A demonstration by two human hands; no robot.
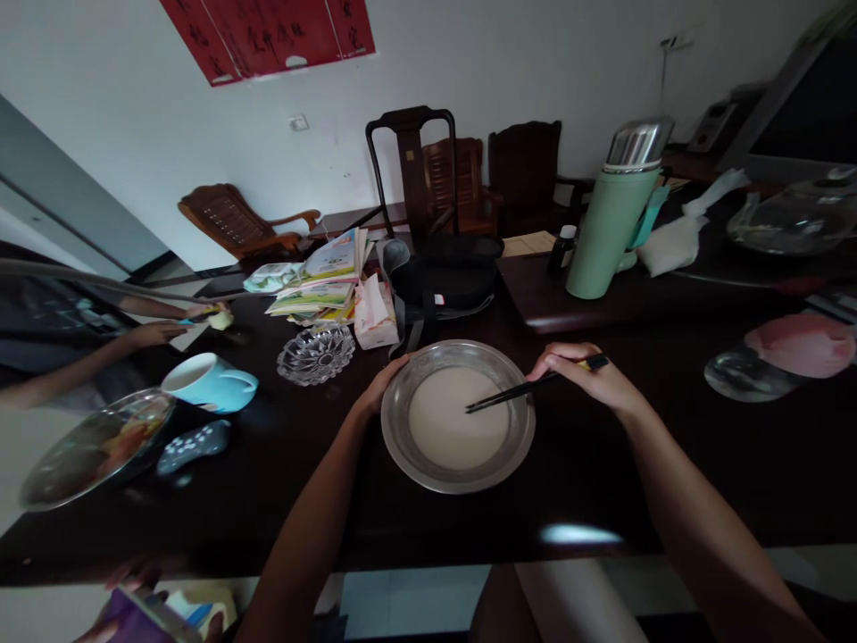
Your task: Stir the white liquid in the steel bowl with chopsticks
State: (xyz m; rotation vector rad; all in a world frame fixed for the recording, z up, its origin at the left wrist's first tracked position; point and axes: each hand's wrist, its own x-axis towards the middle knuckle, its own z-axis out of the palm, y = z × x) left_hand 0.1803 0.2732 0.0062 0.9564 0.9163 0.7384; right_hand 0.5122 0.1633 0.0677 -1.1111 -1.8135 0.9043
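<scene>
A wide metal bowl point(395, 451) stands on the dark table in front of me, with a milky white liquid point(442, 420) in it. My left hand point(383, 386) grips the bowl's far left rim; part of its fingers is hidden behind the rim. In my right hand point(574, 368) is a pair of black chopsticks point(512, 391), held at a slant over the right rim. Their tips reach the liquid near the middle of the bowl.
Beyond the bowl are a black bag point(461, 277), a tissue pack point(376, 313), a stack of booklets point(328, 277) and a glass dish point(316, 354). A green thermos point(612, 223) stands right. A blue mug point(211, 382) and another metal bowl point(60, 487) are left, near another person's hands point(157, 335).
</scene>
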